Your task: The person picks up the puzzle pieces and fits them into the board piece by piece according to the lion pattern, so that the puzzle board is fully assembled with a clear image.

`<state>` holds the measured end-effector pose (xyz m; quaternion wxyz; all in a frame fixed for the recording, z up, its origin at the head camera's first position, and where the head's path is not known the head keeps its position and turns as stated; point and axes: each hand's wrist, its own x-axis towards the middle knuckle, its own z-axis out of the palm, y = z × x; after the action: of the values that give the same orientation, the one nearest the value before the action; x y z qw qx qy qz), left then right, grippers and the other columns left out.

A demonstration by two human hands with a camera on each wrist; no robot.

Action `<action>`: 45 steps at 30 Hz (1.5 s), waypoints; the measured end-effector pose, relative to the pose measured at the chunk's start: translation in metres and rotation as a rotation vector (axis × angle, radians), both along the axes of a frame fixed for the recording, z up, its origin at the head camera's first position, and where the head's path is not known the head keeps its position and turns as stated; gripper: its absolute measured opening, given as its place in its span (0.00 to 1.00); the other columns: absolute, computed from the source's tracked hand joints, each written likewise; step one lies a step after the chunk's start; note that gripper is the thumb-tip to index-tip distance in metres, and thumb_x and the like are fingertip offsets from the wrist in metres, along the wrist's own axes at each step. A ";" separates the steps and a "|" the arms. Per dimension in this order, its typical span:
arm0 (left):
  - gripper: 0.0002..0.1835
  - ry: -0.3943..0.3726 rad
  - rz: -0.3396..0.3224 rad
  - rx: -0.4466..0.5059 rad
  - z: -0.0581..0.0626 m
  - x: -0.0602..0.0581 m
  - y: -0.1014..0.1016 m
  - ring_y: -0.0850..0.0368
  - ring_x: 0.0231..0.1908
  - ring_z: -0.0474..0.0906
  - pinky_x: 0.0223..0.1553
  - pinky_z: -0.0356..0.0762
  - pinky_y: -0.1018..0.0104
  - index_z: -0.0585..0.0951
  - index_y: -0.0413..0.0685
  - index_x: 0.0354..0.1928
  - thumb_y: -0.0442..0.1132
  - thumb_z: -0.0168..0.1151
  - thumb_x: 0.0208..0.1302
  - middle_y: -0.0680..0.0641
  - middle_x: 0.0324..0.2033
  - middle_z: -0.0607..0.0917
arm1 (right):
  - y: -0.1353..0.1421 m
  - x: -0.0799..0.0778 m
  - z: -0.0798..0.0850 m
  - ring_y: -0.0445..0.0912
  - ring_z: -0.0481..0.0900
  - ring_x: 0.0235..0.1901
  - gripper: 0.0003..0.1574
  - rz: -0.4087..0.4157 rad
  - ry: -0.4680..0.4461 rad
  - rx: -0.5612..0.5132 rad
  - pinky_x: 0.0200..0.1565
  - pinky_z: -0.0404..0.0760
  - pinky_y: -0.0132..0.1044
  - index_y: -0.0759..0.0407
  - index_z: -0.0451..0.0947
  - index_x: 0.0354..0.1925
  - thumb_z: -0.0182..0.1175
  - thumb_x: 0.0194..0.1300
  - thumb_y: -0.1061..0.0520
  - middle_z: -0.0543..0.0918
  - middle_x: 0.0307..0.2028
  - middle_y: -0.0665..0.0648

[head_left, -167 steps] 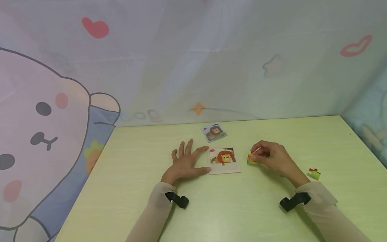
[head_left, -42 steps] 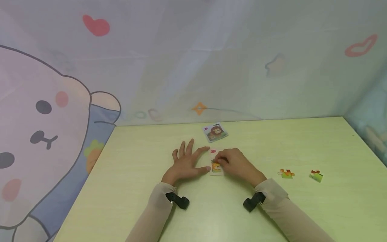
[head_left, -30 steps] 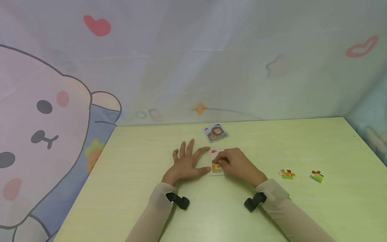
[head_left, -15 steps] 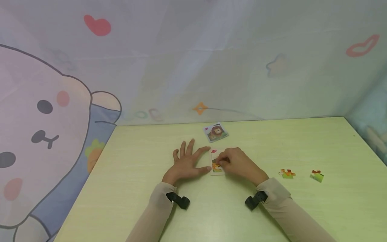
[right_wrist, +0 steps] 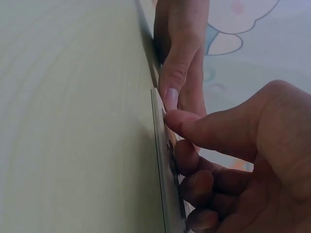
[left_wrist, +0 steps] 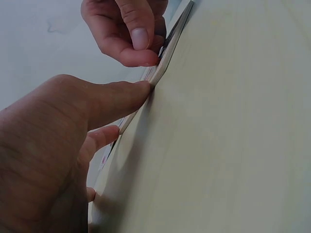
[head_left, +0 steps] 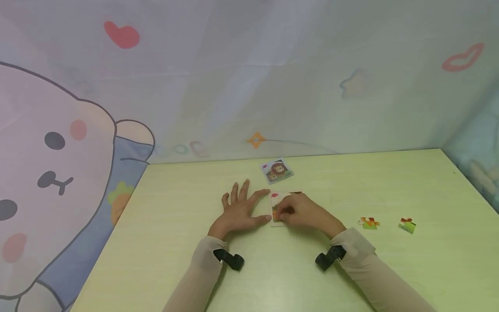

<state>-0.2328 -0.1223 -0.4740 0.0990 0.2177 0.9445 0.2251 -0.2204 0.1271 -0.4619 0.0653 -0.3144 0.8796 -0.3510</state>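
On the table lies a small square puzzle board (head_left: 276, 224) with a lion picture, much of it hidden under my right hand (head_left: 306, 212). That hand's thumb and curled fingers pinch an orange puzzle piece (head_left: 274, 214) at the board's lower left; the fingers cover most of the piece. In the right wrist view, the fingertips are right at the face of the board (right_wrist: 159, 150). My left hand (head_left: 238, 213) is spread on the table, its thumb and forefinger touching the board's left edge. The left wrist view shows that thumb (left_wrist: 119, 99) against the board's side.
Two loose puzzle pieces, one orange and green (head_left: 369, 223) and one green with a red tab (head_left: 407, 225), lie to the right. Behind the board is a square lion picture card (head_left: 276, 171). A printed cloth (head_left: 218, 86) hangs along the table's back edge.
From the right of the board, my right hand has brought the orange piece onto its lower left. Just now its fingers shifted slightly left and down. My left hand stays put.
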 end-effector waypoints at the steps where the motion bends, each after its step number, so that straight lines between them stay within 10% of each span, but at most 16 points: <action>1: 0.42 0.003 0.000 0.000 0.000 0.000 0.000 0.22 0.84 0.30 0.75 0.33 0.18 0.63 0.75 0.82 0.71 0.58 0.69 0.33 0.87 0.42 | -0.001 0.001 0.000 0.38 0.80 0.39 0.12 0.011 0.000 0.008 0.57 0.81 0.44 0.53 0.92 0.35 0.62 0.69 0.63 0.90 0.37 0.50; 8: 0.42 -0.004 0.003 -0.004 0.003 0.002 0.001 0.22 0.85 0.30 0.76 0.33 0.19 0.63 0.73 0.82 0.68 0.61 0.68 0.33 0.87 0.42 | -0.004 0.004 0.003 0.39 0.80 0.41 0.13 0.000 -0.025 0.034 0.48 0.79 0.35 0.54 0.92 0.35 0.62 0.69 0.64 0.89 0.38 0.52; 18: 0.41 -0.002 0.010 0.000 -0.004 -0.001 -0.002 0.22 0.85 0.29 0.75 0.33 0.18 0.63 0.77 0.81 0.72 0.59 0.68 0.35 0.87 0.41 | -0.005 0.002 0.000 0.46 0.89 0.44 0.15 -0.107 0.053 0.023 0.64 0.78 0.59 0.54 0.94 0.41 0.61 0.70 0.64 0.95 0.40 0.50; 27: 0.41 -0.002 0.006 -0.009 -0.001 -0.001 -0.001 0.23 0.85 0.29 0.75 0.32 0.18 0.63 0.77 0.82 0.69 0.61 0.69 0.35 0.87 0.40 | 0.001 0.006 0.005 0.39 0.77 0.34 0.13 -0.136 0.036 -0.037 0.44 0.76 0.35 0.53 0.92 0.42 0.61 0.70 0.63 0.92 0.36 0.48; 45: 0.43 0.000 0.002 0.000 -0.003 -0.002 -0.002 0.23 0.85 0.29 0.75 0.32 0.18 0.62 0.74 0.82 0.70 0.60 0.67 0.35 0.87 0.40 | 0.117 0.040 0.009 0.33 0.68 0.29 0.06 -0.300 0.157 0.104 0.33 0.71 0.31 0.56 0.88 0.43 0.66 0.70 0.62 0.82 0.31 0.45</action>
<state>-0.2344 -0.1239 -0.4770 0.0987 0.2169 0.9448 0.2249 -0.1802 0.2440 -0.4532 -0.0404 -0.2024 0.9360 -0.2852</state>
